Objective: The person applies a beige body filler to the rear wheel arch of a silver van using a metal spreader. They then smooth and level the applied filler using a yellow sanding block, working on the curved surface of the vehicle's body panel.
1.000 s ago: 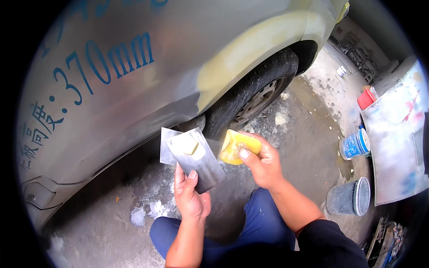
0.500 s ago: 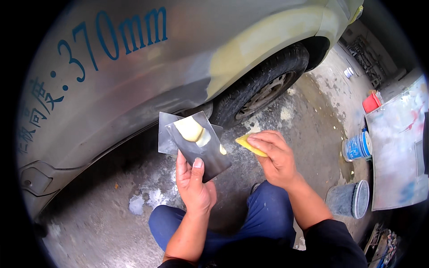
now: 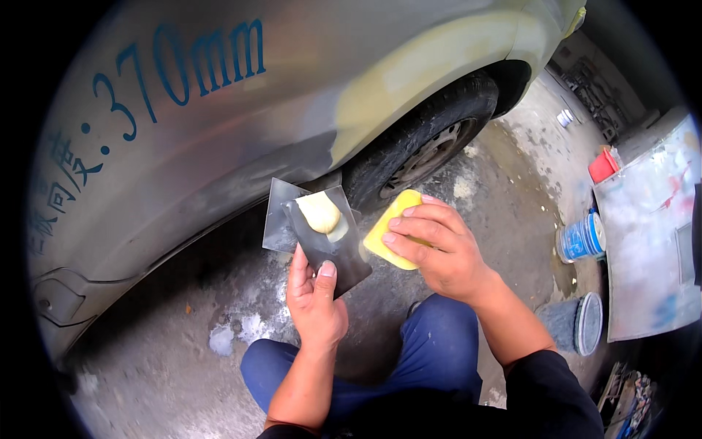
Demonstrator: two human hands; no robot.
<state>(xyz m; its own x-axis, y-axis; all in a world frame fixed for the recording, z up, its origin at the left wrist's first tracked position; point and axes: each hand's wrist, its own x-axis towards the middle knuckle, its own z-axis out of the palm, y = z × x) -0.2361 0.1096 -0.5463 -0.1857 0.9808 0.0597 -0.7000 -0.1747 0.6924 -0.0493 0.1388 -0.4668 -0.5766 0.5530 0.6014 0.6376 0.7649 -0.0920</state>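
Observation:
My left hand [image 3: 319, 304] grips a dark flat putty board [image 3: 344, 271] from below, its thumb lying on top. A rounded mound of cream-coloured putty [image 3: 319, 212] sits at the board's far end, with a paler smear beside it. Behind the board juts a grey, see-through sheet [image 3: 279, 227]; how it is held is hidden. In my right hand [image 3: 450, 252] is a yellow spreader [image 3: 379, 235], fingers across its face and thumb out of sight. The spreader's left edge is close to the board's right edge; whether they touch, I cannot tell.
A grey car body panel [image 3: 219, 124] with a yellowish patch [image 3: 395, 88] round the wheel arch rises ahead, above a tyre [image 3: 424, 135]. At right are a blue-and-white bucket [image 3: 581, 238], a grey bucket [image 3: 574, 322], a red container [image 3: 603, 166] and a paint-stained panel [image 3: 651, 241].
The yellow spreader has turned its broad face into view and moved left toward the board. The small putty dab at the board's right edge is now mostly gone from view. Both hands keep their holds.

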